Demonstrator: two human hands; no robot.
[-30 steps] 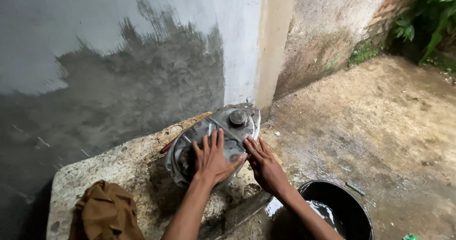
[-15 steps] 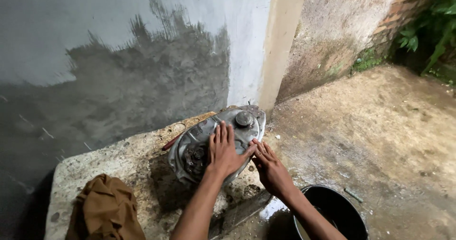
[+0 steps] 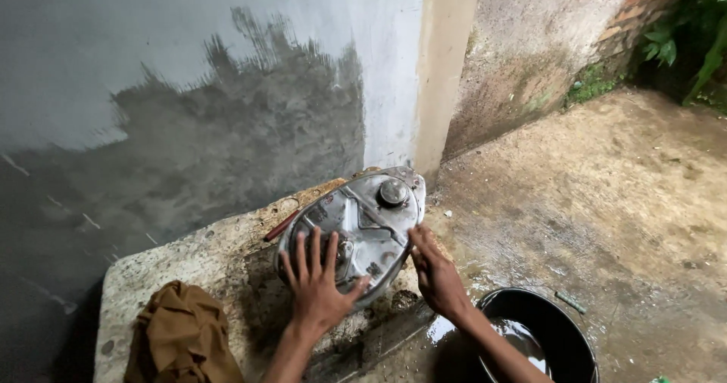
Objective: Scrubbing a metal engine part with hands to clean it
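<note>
Setting: you stand outdoors in a wet concrete yard (image 3: 606, 201), facing a plastered wall (image 3: 189, 87) that is pale above and dark with damp below; a mossy brick wall (image 3: 545, 57) and green leaves (image 3: 681, 42) lie to the right.
Surface: a rough, stained stone slab (image 3: 189, 254) sits against the wall, wet and gritty where you work.
Main thing: a grey metal engine cover (image 3: 356, 228), oval with ribs and a round cap near its far end, lies on the slab's right end, tilted so its face turns up toward you.
Left hand: your left hand (image 3: 318, 288) lies flat on the near part of the cover, fingers spread apart and pressing rather than closed round anything. This looks like a steadying or rubbing hold, since the cover rests on an uneven edge.
Right hand: your right hand (image 3: 438, 273) touches the cover's right rim with fingers straight and together, not clamped. It seems to brace the side that overhangs the slab.
Behind the cover: a thin reddish handle (image 3: 279, 228) pokes out from under its left edge; you cannot tell what tool it belongs to.
Container: a black bucket (image 3: 564, 330) stands on the ground just below your right forearm, holding some water that catches the light, within easy reach for rinsing.
Other things: a crumpled brown cloth (image 3: 182, 337) lies on the slab's near left corner, apart from both hands.
</note>
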